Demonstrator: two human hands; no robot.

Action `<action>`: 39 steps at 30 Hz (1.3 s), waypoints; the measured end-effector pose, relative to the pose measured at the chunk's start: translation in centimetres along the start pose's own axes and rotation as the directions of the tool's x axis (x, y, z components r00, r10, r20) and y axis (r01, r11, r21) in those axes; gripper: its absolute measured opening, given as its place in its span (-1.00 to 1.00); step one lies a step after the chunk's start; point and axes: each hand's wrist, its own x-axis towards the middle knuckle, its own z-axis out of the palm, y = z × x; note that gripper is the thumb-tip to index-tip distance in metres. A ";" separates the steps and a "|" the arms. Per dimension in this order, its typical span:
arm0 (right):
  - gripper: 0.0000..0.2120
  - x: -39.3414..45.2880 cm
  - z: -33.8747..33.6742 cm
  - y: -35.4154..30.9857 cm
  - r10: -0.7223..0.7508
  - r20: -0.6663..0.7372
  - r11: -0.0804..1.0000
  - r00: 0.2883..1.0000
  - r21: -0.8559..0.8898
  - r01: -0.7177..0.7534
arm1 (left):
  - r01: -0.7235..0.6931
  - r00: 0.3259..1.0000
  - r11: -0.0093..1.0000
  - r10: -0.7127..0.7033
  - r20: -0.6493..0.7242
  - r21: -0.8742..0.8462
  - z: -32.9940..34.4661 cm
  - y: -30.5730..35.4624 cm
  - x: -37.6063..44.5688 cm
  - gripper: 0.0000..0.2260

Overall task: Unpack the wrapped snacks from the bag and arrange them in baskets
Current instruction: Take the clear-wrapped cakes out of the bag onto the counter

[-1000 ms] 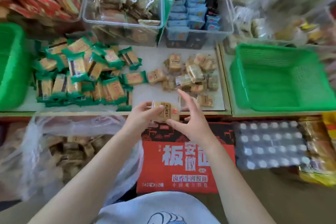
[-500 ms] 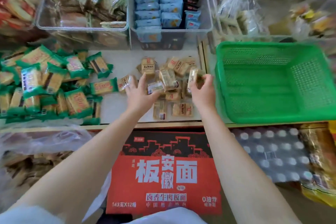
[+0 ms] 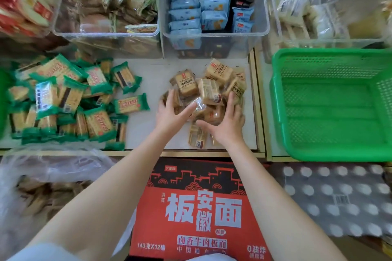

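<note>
Tan wrapped snacks (image 3: 209,93) heaped mid-worktop (image 3: 146,125), left of the empty green basket (image 3: 331,104). Left hand (image 3: 171,113) and right hand (image 3: 228,122) cup the heap's sides, fingers spread, not clenched. Light, slick film, crushable: scoop from below. Long axes point every way; no common heading.

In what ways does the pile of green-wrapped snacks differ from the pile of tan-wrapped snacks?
The green-wrapped snacks have green-edged wrappers; the tan-wrapped snacks are in clear and tan wrappers. The green pile is larger and lies untouched on the left; the tan pile sits between the left hand and right hand. Both lie on the same white shelf, outside the green basket.
</note>
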 end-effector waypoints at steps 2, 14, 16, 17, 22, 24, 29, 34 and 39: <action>0.20 1.1 0.1 -0.4 -0.014 -0.033 1.000 0.999 -0.011 0.014 | -0.014 0.999 0.998 0.016 0.033 -0.057 -0.1 -0.3 -0.1 -0.02; -0.14 1.3 -2.3 -0.2 -0.048 -0.163 0.998 0.986 -0.056 0.039 | -0.139 0.969 0.989 0.147 0.201 -0.054 -0.9 -0.6 -1.6 -0.25; -0.21 -1.3 -1.6 -1.5 -0.079 -0.212 0.997 0.974 -0.026 0.075 | -0.220 0.955 0.975 0.223 0.194 -0.040 -1.8 -1.4 -3.2 -0.30; -0.26 -2.9 -1.0 -2.4 -0.125 -0.236 0.992 0.964 -0.008 0.126 | -0.235 0.954 0.971 0.239 0.184 -0.041 -2.4 -2.0 -4.3 -0.35; -0.49 -10.4 4.4 -7.8 -0.319 -0.081 0.942 0.944 0.081 0.325 | -0.176 0.966 0.981 0.156 -0.204 -0.080 -8.5 -9.0 -10.2 -0.77; -0.55 -12.5 7.7 -9.5 -0.345 0.064 0.937 0.936 0.075 0.340 | -0.115 0.928 0.993 0.106 -0.357 -0.005 -11.6 -13.9 -12.4 -0.81; -0.71 -17.0 19.6 -14.3 -0.373 0.390 0.920 0.842 0.035 0.391 | 0.237 0.855 0.941 -0.082 -0.513 0.243 -18.3 -28.8 -16.5 -0.73; -0.68 -21.8 32.0 -17.0 -0.254 0.676 0.909 0.692 -0.077 0.409 | 0.548 0.816 0.790 -0.431 -0.386 0.274 -22.2 -39.8 -19.5 -0.45; -0.53 -24.2 39.8 -19.2 -0.163 0.728 0.918 0.666 -0.136 0.373 | 0.494 0.846 0.865 -0.457 -0.276 0.083 -25.1 -44.9 -19.9 -0.34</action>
